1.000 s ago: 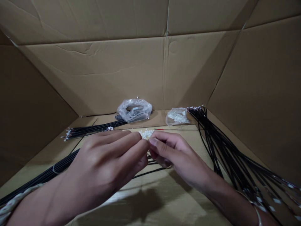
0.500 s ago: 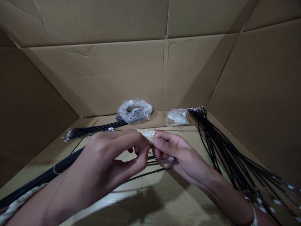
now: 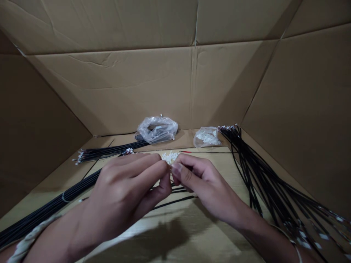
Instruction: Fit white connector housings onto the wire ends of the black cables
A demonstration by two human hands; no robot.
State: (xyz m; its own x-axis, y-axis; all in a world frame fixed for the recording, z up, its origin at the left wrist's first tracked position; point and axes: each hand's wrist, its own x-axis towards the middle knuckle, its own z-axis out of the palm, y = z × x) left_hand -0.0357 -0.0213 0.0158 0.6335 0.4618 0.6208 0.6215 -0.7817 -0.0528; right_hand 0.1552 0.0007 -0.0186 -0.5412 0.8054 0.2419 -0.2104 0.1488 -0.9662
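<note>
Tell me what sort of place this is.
Probably a bench for cable assembly: bundles of black cables lie on both sides, loose white pieces are heaped near the middle, and a clear bag of similar pieces sits behind.

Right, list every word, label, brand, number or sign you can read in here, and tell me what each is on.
None can be read.
Larger plastic bag: a small pale patch, too blurred to tell whether it is print.
Loose white pieces: too small to show any marking.
Cardboard back wall: creases and seams, no lettering visible.
</note>
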